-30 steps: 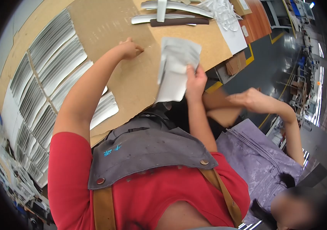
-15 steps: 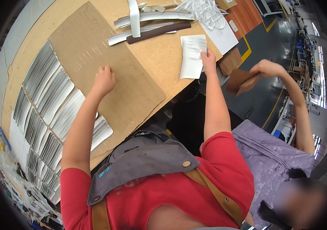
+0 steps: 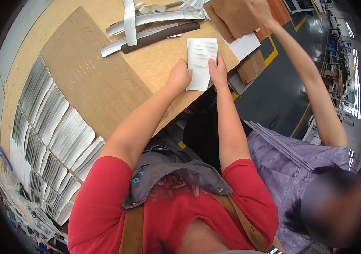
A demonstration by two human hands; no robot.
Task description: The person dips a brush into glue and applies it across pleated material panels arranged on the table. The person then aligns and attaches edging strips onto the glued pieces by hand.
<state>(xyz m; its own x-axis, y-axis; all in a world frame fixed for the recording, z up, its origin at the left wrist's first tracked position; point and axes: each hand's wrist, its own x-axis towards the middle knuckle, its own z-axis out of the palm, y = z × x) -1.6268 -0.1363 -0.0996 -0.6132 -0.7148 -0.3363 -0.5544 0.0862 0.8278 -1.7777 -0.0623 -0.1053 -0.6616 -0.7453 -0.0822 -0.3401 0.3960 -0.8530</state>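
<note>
A small stack of white rectangular pieces (image 3: 199, 63) with slit-like ridges across it lies at the table's front edge. My right hand (image 3: 217, 73) grips its right edge, thumb on top. At the left edge, my left hand (image 3: 180, 76) is closed with curled fingers against the stack; its fingertips are partly hidden. To the left lies a brown cardboard sheet (image 3: 83, 63) with rows of short cut marks. Beyond it, several rows of overlapping white pieces (image 3: 72, 127) are laid out.
Long white strips (image 3: 155, 19) and a dark brown strip (image 3: 161, 37) lie at the back. On the right, a co-worker's hand (image 3: 259, 10) holds brown pieces (image 3: 233, 19) over a white sheet (image 3: 245, 45). A cardboard box (image 3: 250, 67) stands below the table edge.
My left hand has moved right from the cardboard sheet to the white stack. My right hand has shifted slightly left with the stack. The co-worker's hand has carried brown pieces over the table.
</note>
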